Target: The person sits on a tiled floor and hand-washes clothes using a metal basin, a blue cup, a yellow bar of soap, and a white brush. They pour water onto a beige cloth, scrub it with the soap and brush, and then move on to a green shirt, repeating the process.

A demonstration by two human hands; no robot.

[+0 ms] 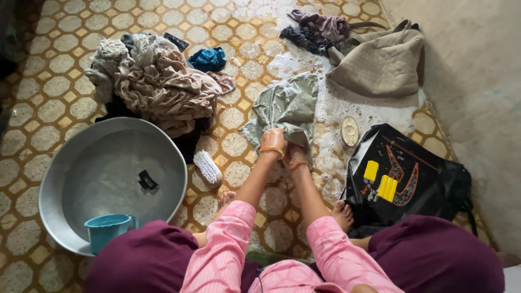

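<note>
A wet pale green garment (286, 106) lies spread on the soapy tiled floor in front of me. My left hand (273, 139) and my right hand (296, 153) are both closed on its near edge, pressed close together. Orange bangles sit on both wrists. My arms are in pink striped sleeves, and my knees in purple cloth frame the bottom of the view. My bare feet rest on the tiles, one (343, 212) beside a black bag.
A metal basin (65, 163) with water, a blue mug (108, 227) and a black clip sits left. A white scrub brush (207, 167), a clothes pile (157, 81), a soap bar (349, 131), a beige bag (380, 62), and a black bag (429, 179) surround me. A wall runs right.
</note>
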